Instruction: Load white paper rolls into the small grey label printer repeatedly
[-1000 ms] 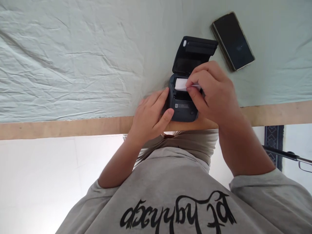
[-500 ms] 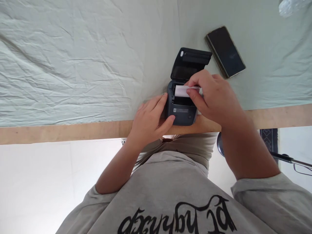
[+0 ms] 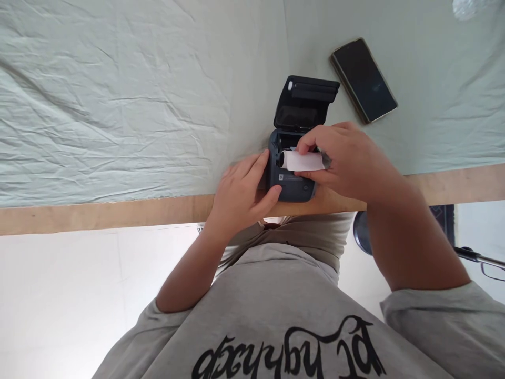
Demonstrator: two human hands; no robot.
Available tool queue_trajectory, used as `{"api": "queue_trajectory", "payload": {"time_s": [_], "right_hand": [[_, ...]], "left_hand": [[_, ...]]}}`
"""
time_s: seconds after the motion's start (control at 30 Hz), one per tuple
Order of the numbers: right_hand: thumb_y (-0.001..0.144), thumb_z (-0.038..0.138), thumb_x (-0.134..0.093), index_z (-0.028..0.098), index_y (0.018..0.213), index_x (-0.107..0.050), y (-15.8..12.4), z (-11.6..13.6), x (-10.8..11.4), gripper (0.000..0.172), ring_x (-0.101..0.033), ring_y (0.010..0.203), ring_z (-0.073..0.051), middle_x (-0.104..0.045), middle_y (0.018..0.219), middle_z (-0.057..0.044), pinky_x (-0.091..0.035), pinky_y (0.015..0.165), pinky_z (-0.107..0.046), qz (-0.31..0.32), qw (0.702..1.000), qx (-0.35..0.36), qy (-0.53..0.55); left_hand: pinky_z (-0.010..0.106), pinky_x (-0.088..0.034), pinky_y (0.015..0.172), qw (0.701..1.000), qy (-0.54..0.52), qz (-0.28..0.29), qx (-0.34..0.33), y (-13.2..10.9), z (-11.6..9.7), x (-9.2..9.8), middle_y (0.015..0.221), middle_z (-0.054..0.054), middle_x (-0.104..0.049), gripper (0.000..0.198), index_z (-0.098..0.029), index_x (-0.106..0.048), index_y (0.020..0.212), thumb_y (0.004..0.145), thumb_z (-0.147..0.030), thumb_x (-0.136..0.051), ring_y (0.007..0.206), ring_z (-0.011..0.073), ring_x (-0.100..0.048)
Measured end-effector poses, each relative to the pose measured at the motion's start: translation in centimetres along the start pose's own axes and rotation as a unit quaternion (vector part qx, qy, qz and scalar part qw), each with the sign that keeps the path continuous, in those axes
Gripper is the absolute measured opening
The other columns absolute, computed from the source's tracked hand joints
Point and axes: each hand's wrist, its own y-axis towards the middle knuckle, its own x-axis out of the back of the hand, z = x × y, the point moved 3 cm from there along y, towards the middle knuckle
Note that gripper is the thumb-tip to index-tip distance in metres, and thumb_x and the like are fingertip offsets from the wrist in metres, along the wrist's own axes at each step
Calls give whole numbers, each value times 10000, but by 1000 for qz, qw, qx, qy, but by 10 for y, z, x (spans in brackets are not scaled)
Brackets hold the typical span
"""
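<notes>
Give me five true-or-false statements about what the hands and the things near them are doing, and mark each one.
1. The right hand holds the white roll. True.
2. The left hand grips the white roll too. False: it rests against the dark device.
3. The phone lies on the cloth. True.
4. The dark device's lid is shut. False: it stands open.
5. The left hand touches the phone. False: neither hand does.

The right hand (image 3: 343, 158) hides part of the device (image 3: 290, 193); its label (image 3: 281, 178) (1 line or 2, unclear) is too small to read. The top edge crops a clear object (image 3: 467, 8).
</notes>
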Motion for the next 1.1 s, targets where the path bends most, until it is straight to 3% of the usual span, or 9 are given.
{"api": "queue_trajectory", "payload": {"time_s": [0.17, 0.3, 0.5, 0.63, 0.77, 0.9, 1.1], "right_hand": [[1020, 378, -573, 240, 1043, -594, 4, -3, -2, 141, -632, 758, -191, -751, 968, -37, -490, 908, -410, -43, 998, -3, -51], [1035, 354, -546, 236, 948, -599, 6, -6, -10, 155, -635, 756, -190, -751, 903, -27, -481, 900, -417, -88, 991, -5, -96], [998, 243, -590, 247, 866, -624, 1, 3, -5, 136, -702, 960, -234, -791, 1004, -23, -471, 916, -444, -111, 989, 12, -94], [983, 199, -626, 255, 876, -649, -20, 22, -2, 123, -717, 1012, -231, -801, 978, -12, -468, 899, -419, -168, 981, 43, -86], [949, 170, -657, 248, 994, -683, -51, 39, -22, 93, -743, 1058, -216, -821, 1074, -25, -512, 918, -379, -221, 973, 40, -54], [919, 180, -652, 249, 1164, -686, -74, 44, -53, 257, -710, 1239, -254, -800, 1246, -57, -541, 1034, -399, -266, 963, 8, -48], [858, 112, -647, 270, 1154, -708, -78, 38, -67, 341, -690, 1298, -255, -806, 1231, -22, -613, 1088, -422, -305, 952, 25, -13]], "left_hand": [[479, -504, 1098, 1000, -3, -4, -7, 0, 0, 0, 1484, 212, -625, 676, -32, -480, 1566, 1052, -467, -425, 1339, 341, -619], [483, -503, 1100, 1000, 1, -5, -5, 0, 0, 0, 1484, 209, -627, 675, -35, -484, 1565, 1056, -473, -415, 1344, 341, -615], [498, -499, 1117, 1000, -1, -1, -3, 0, 0, 0, 1506, 213, -612, 679, -41, -473, 1573, 1050, -471, -413, 1362, 346, -606], [491, -493, 1136, 1000, -4, 1, 2, 0, -1, 0, 1522, 199, -605, 657, -76, -472, 1573, 1050, -470, -419, 1381, 342, -596], [489, -493, 1131, 1000, 2, -7, -5, -1, -1, 0, 1519, 206, -606, 664, -72, -473, 1568, 1073, -506, -379, 1369, 348, -608], [491, -492, 1128, 1000, 2, -9, -14, -2, 0, -1, 1518, 215, -604, 719, -78, -466, 1568, 1097, -589, -283, 1376, 348, -603], [467, -497, 1124, 999, -14, -34, -10, 0, -1, -1, 1503, 181, -624, 668, -162, -465, 1564, 1105, -601, -258, 1370, 314, -613]]}}
